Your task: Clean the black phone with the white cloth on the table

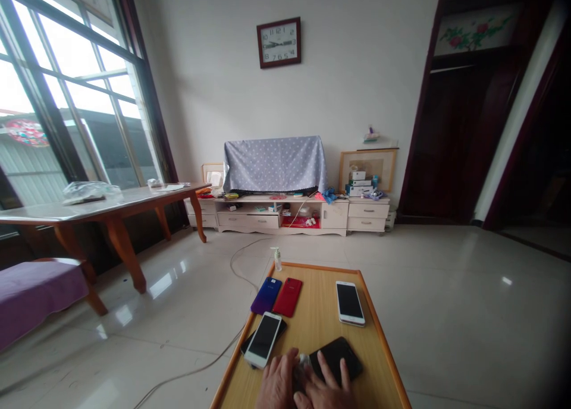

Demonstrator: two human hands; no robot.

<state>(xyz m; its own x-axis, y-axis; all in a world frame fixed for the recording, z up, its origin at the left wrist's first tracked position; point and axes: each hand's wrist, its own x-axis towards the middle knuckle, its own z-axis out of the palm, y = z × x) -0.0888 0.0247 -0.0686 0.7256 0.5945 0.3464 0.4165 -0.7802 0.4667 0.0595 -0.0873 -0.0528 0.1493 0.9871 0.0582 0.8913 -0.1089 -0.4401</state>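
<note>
My right hand (325,387) lies with its fingers spread over the near left part of a black phone (339,359), which is flat on the wooden table. Beside it, my left hand (276,382) has its fingers bent and close together; what they hold, if anything, is hidden. A small whitish, crumpled, partly see-through thing (304,359) shows between the two hands, too blurred to name. Just beyond my left hand, a white phone (264,339) rests partly on a dark phone (281,332).
Farther up the table (319,296) lie a blue phone (266,296), a red phone (288,297) and a white phone (350,303) at the right. A small pump bottle (278,259) stands at the far left corner. A cable (200,367) runs across the floor on the left.
</note>
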